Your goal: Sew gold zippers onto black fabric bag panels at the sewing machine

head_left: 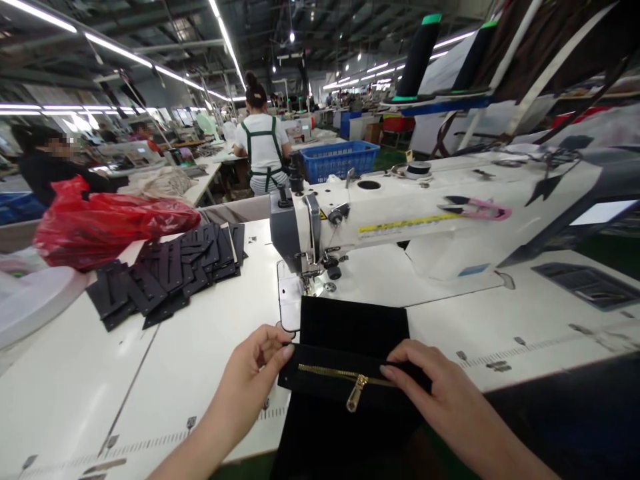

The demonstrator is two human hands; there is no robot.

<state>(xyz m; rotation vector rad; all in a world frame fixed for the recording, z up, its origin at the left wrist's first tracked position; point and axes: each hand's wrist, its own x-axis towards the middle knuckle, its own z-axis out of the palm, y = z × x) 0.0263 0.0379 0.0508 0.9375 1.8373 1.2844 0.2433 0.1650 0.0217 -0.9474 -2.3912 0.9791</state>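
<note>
A black strip with a gold zipper [327, 371] stretches between my two hands. My left hand [260, 363] pinches its left end between thumb and fingers. At the other end my right hand [425, 377] grips the strip near the zipper's right side. The gold zipper pull [355, 395] hangs from the zipper, right of its middle. Beneath the strip lies a larger piece of black fabric [355, 323], which runs down over the table's front edge. Just beyond the fabric stands the white sewing machine [430, 227], its needle area [315, 283] lit.
Black cut pieces [173, 270] are heaped on the white table [210, 373] at the left, before a red plastic bag [110, 217]. Pink-handled thread snips [480, 208] rest on the machine arm. Behind are a blue crate [340, 160], thread cones [419, 60] and a person [263, 143].
</note>
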